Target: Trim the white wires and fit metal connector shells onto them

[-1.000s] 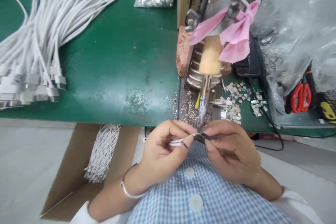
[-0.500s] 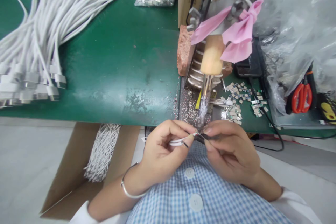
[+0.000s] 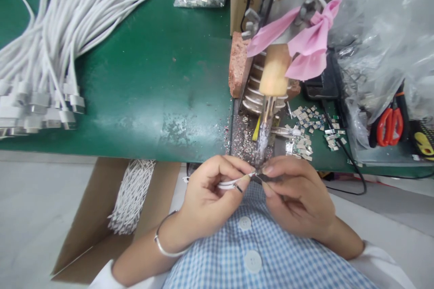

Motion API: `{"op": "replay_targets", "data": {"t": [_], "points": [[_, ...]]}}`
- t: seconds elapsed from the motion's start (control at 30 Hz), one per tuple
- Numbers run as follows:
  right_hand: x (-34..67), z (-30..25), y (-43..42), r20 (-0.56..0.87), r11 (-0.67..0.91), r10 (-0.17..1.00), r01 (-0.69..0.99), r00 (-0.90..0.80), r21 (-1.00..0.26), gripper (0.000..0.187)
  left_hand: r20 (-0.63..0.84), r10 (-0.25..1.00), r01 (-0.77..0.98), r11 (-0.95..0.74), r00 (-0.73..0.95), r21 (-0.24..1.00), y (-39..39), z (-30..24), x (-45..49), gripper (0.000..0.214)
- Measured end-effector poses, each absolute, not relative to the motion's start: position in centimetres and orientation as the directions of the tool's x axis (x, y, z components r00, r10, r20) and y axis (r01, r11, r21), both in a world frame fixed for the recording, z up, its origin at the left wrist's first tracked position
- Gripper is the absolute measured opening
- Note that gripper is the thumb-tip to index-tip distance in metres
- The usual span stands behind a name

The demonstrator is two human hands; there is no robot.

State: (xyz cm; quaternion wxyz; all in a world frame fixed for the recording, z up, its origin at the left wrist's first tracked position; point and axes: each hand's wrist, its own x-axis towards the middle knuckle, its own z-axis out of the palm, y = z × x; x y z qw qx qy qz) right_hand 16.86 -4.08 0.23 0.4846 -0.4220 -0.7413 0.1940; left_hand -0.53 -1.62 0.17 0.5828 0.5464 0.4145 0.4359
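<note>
My left hand [image 3: 217, 194] is closed, pinching a white cable [image 3: 228, 184] between thumb and forefinger. The cable's stripped end with tiny wires sits just below the tip of a soldering iron [image 3: 275, 70], fixed in place and pointing toward me. Close beside it my right hand [image 3: 298, 194] is closed too, thumb and fingertips pinching what looks like a thin wire at that end; its detail is too small to make out. Small circuit boards [image 3: 303, 146] with metal ends lie beyond my right hand.
A bundle of white cables [image 3: 50, 45] lies on the green table [image 3: 152, 76] at the left. Below stands a cardboard box [image 3: 84, 216] with more cables. A brick [image 3: 237, 65], pink cloth [image 3: 312, 45], red-handled pliers [image 3: 389, 126] and plastic bags [image 3: 383, 22] surround the iron.
Both hands stay almost in the same place at the iron's tip. The right fingertips have shifted very slightly; the left hand still holds the cable.
</note>
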Motion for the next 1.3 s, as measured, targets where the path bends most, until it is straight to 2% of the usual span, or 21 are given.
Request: {"op": "replay_targets", "data": {"t": [0.63, 1.1, 1.3], "points": [[16.66, 0.05, -3.74, 0.560, 0.554, 0.815, 0.482, -0.147, -0.679, 0.019, 0.031, 0.959, -0.069, -0.012, 0.283, 0.998, -1.46, 0.12, -0.52, 0.017], [16.77, -0.09, -4.06, 0.550, 0.558, 0.818, 0.466, -0.168, -0.687, 0.021, -0.007, 0.950, -0.057, 0.026, 0.312, 0.998, -1.63, 0.06, -0.63, 0.015], [16.57, -0.18, -3.82, 0.564, 0.551, 0.812, 0.509, -0.148, -0.661, 0.019, -0.010, 0.950, -0.050, 0.026, 0.311, 0.998, -1.65, 0.09, -0.56, 0.015]]}}
